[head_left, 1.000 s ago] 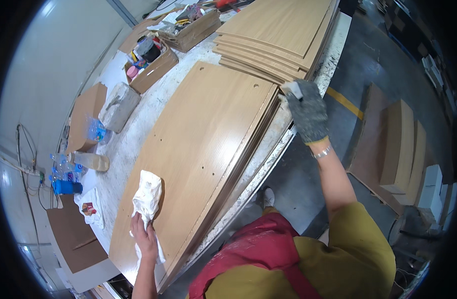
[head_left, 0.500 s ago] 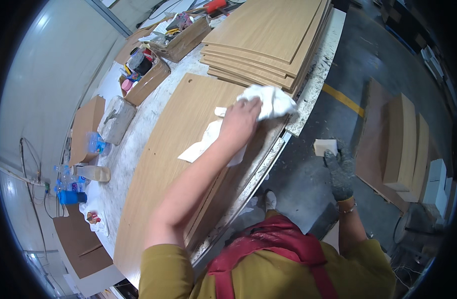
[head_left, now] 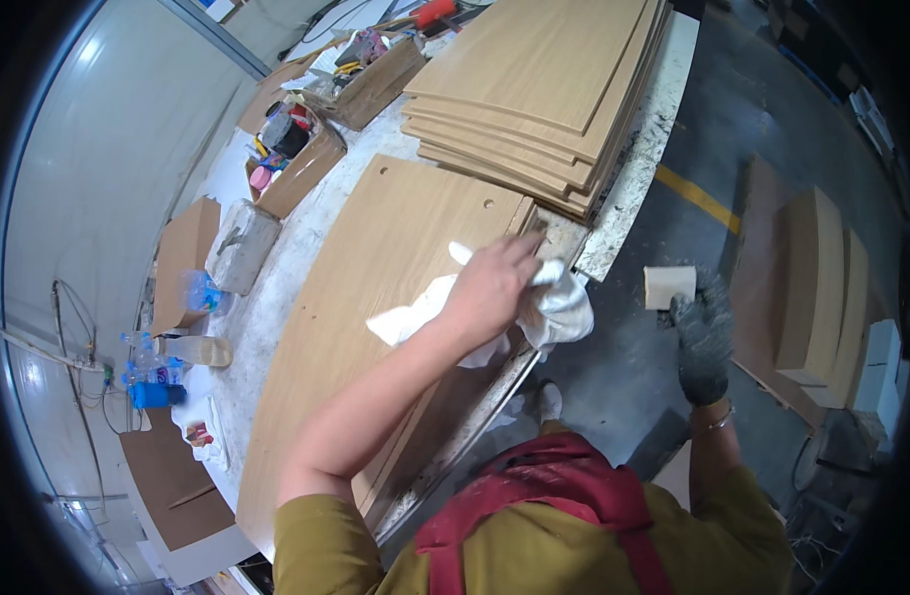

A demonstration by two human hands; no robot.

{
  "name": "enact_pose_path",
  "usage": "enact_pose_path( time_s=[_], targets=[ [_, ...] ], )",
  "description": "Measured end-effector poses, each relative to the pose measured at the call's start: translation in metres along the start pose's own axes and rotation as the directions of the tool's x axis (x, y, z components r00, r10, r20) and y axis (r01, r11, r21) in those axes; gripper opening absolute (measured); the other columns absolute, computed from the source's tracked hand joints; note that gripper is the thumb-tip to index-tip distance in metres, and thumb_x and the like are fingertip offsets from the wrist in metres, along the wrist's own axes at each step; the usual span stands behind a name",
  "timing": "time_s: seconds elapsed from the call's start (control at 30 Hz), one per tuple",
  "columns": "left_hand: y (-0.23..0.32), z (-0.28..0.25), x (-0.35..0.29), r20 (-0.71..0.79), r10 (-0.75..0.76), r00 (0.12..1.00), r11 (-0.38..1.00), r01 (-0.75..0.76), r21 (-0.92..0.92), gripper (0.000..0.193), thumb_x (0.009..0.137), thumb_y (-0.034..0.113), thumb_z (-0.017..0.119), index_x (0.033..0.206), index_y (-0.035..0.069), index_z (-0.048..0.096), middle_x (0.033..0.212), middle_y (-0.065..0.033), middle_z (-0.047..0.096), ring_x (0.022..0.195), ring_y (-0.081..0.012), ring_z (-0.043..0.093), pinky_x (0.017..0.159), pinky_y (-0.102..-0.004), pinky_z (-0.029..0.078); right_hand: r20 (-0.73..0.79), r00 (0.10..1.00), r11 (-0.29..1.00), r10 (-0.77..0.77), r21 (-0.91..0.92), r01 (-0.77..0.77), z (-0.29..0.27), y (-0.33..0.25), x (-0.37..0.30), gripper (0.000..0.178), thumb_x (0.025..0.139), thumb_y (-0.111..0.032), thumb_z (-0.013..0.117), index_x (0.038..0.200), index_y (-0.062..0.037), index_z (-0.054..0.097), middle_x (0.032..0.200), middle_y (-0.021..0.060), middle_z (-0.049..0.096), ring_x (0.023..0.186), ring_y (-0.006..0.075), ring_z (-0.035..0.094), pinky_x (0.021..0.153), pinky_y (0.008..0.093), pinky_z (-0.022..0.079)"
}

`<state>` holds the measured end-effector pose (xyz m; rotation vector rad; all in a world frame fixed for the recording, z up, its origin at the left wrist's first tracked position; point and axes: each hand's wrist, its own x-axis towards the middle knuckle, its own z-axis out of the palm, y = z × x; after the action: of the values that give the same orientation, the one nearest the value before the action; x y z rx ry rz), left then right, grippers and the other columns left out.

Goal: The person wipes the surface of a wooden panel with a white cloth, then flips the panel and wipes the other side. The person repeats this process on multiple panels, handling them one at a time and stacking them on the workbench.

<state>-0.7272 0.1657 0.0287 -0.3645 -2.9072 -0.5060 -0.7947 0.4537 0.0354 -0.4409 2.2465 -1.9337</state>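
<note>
My bare left hand (head_left: 486, 297) is closed on a bunched white cloth (head_left: 559, 313). One part of the cloth lies on a long wood-grain panel (head_left: 341, 297); another hangs over its right edge. Two small round holes show near the panel's far end. Off the table to the right, my right hand (head_left: 706, 347), in a dark grey glove, grips a small pale block (head_left: 669, 288) by its near end. What the block is made of, I cannot tell.
A stack of similar panels (head_left: 534, 59) stands beyond the panel on the paint-stained table (head_left: 276, 288). Left of it are open boxes (head_left: 301, 174) of bottles and tools, a wrapped white block (head_left: 244, 246) and plastic bottles (head_left: 157, 372). Boards (head_left: 810, 288) lie on the right-hand floor.
My left hand has drawn the cloth toward me along the panel's right edge, uncovering the far right corner and its hole. My right hand, still gripping the block, appears slightly farther right.
</note>
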Motion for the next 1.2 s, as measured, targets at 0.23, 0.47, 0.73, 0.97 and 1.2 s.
enact_pose_path(
  time_s=[0.23, 0.47, 0.73, 0.97, 1.2],
  targets=[
    [-0.007, 0.014, 0.027, -0.24, -0.157, 0.958, 0.941, 0.219, 0.256, 0.032, 0.093, 0.024, 0.055, 0.118, 0.005, 0.061, 0.139, -0.0098, 0.051, 0.137, -0.0335, 0.034, 0.104, -0.0506, 0.039, 0.103, 0.994, 0.901, 0.037, 0.427, -0.078, 0.039, -0.04, 0.023, 0.036, 0.095, -0.017, 0.059, 0.127, -0.002, 0.052, 0.112, 0.0052, 0.059, 0.1, 0.013, 0.057, 0.08, 0.0271, 0.052],
    [0.018, -0.009, -0.017, -0.379, -0.327, 0.866, 0.939, 0.341, -0.032, 0.042, 0.087, 0.027, 0.063, 0.122, 0.003, 0.059, 0.138, -0.0204, 0.048, 0.126, -0.039, 0.045, 0.102, -0.0464, 0.041, 0.223, 0.97, 0.877, -0.094, 0.48, -0.025, 0.077, -0.051, 0.049, 0.037, 0.095, -0.017, 0.059, 0.127, -0.0005, 0.052, 0.111, 0.0066, 0.06, 0.097, 0.0127, 0.058, 0.08, 0.0281, 0.052],
    [0.059, -0.004, -0.144, -0.135, -0.418, 0.898, 0.88, 0.438, 0.183, 0.058, 0.083, 0.016, 0.062, 0.138, 0.009, 0.046, 0.146, -0.0126, 0.042, 0.131, -0.0346, 0.043, 0.106, -0.0496, 0.037, 0.252, 0.826, 0.763, -0.505, -0.317, 0.563, 0.115, -0.048, 0.112, 0.035, 0.09, -0.016, 0.067, 0.122, -0.0039, 0.061, 0.113, 0.0114, 0.063, 0.103, 0.0187, 0.06, 0.088, 0.0327, 0.05],
    [0.085, -0.014, -0.186, -0.129, -0.487, 0.864, 0.866, 0.496, 0.057, 0.058, 0.076, 0.004, 0.062, 0.132, 0.012, 0.053, 0.142, -0.0105, 0.048, 0.127, -0.0346, 0.048, 0.104, -0.0479, 0.039, 0.366, 0.902, 0.97, -0.229, 0.005, 0.244, 0.114, -0.041, 0.121, 0.036, 0.092, -0.013, 0.065, 0.125, -0.0015, 0.059, 0.111, 0.008, 0.064, 0.099, 0.0146, 0.061, 0.085, 0.0288, 0.052],
    [0.1, -0.023, -0.222, -0.07, -0.526, 0.848, 0.845, 0.53, 0.071, 0.065, 0.068, -0.002, 0.066, 0.131, 0.013, 0.055, 0.141, -0.0106, 0.05, 0.126, -0.0342, 0.049, 0.103, -0.0476, 0.04, 0.414, 0.841, 0.862, -0.348, -0.211, 0.461, 0.098, -0.017, 0.102, 0.037, 0.086, -0.013, 0.068, 0.121, -0.0047, 0.061, 0.115, 0.0138, 0.063, 0.106, 0.0256, 0.061, 0.095, 0.0352, 0.048]
  ],
)
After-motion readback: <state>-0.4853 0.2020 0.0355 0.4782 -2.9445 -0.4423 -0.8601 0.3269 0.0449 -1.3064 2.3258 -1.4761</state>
